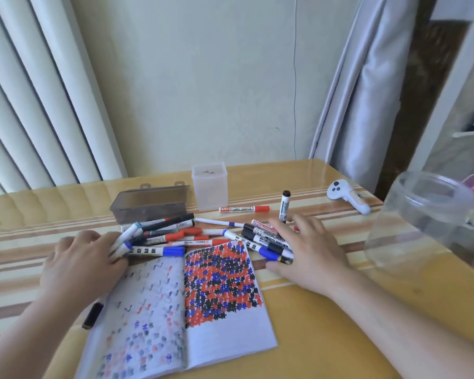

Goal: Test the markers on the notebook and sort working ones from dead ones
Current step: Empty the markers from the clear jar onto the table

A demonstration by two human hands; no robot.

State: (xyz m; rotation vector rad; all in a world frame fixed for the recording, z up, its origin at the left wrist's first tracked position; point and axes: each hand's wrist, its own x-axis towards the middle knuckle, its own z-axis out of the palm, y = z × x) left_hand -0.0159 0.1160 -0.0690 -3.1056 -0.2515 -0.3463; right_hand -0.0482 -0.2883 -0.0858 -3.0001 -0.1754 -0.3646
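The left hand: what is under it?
Under the left hand lie ends of several markers and a black marker beside the notebook. Their covered parts cannot be seen.

We count one open notebook [197,305] with two pages showing, one smoky lidded box [148,205], one clear square tub [210,186], one large clear jar [427,222] and one white handheld controller [345,196]. The markers cannot be counted exactly, since they overlap in a heap [203,236] of roughly fifteen; apart from it we see one red-capped marker [244,209], one black-capped marker [284,206] and one dark marker [93,315] by the notebook. Two hands, left [80,266] and right [309,253], complete the count.
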